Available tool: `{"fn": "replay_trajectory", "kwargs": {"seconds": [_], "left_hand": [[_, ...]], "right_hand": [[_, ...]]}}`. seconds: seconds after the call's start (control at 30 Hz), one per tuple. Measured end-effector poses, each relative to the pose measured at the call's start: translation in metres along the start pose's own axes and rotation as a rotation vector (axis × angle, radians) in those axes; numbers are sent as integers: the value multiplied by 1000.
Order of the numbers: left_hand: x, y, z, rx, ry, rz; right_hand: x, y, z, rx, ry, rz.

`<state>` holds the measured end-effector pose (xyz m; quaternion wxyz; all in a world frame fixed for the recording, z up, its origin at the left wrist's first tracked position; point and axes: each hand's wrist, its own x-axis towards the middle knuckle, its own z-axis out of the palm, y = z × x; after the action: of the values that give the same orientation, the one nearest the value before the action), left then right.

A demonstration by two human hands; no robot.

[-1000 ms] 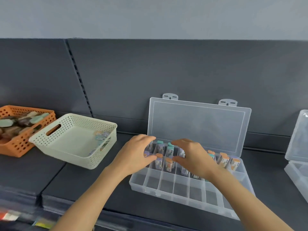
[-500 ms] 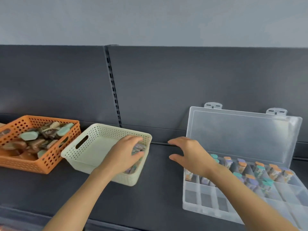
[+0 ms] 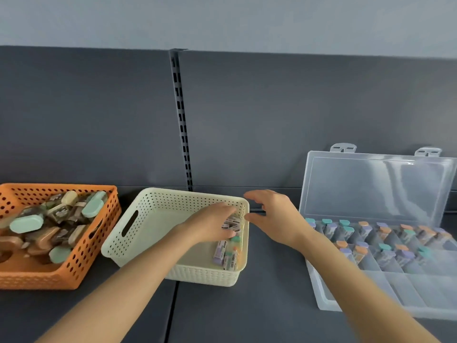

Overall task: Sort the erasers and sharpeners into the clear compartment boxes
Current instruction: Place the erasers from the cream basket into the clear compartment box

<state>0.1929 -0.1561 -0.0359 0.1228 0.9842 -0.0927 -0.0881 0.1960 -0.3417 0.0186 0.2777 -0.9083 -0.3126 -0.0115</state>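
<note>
Left hand (image 3: 212,226) is down in the cream perforated plastic basket (image 3: 197,276), fingers over small paper-sleeved erasers (image 3: 225,253) heaped at its 3 o'clock wall; whether it's pinching one, I can't tell. Right hand (image 3: 274,219) is spread and hovers just outside that wall, I'd guess ready to grab too. The clear plastic compartment box (image 3: 400,290) sits further out at 3 o'clock.

Shelf (image 3: 272,305), left to right: left basket (image 3: 59,280), middle basket (image 3: 153,209), compartment box (image 3: 371,310). Back panel (image 3: 272,120) behind all three. The two baskets sit just beside each other; box stands apart to the right. Sharpeners (image 3: 27,224) piled in left basket. Erasers (image 3: 223,253) along right wall of middle basket; left hand (image 3: 212,226) inside it, over them. Right hand (image 3: 277,219) between middle basket and box. Box lid (image 3: 376,186) stands up behind; stored erasers (image 3: 385,233) fill the rear compartments, front ones bare.
</note>
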Motion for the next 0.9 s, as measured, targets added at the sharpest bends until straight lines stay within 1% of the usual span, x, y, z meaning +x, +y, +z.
{"fn": "replay_trajectory", "kwargs": {"seconds": [0.07, 0.2, 0.4, 0.5, 0.7, 0.8, 0.9], "left_hand": [[10, -3, 3, 26, -31, 34], [16, -7, 4, 67, -33, 61], [4, -24, 8, -49, -33, 34], [-5, -37, 1, -83, 29, -28], [-29, -62, -17, -255, 180, -119], [-40, -73, -21, -320, 264, -175], [-52, -80, -20, -399, 332, -213]], "right_hand": [[1, -3, 0, 1, 1, 36], [5, 0, 6, 22, 11, 63], [15, 2, 17, -4, -9, 58], [20, -2, 23, -12, -13, 53], [33, -19, 36, -34, -53, 12], [41, -27, 48, -56, -125, 14], [51, -34, 67, -126, -245, 16]]}}
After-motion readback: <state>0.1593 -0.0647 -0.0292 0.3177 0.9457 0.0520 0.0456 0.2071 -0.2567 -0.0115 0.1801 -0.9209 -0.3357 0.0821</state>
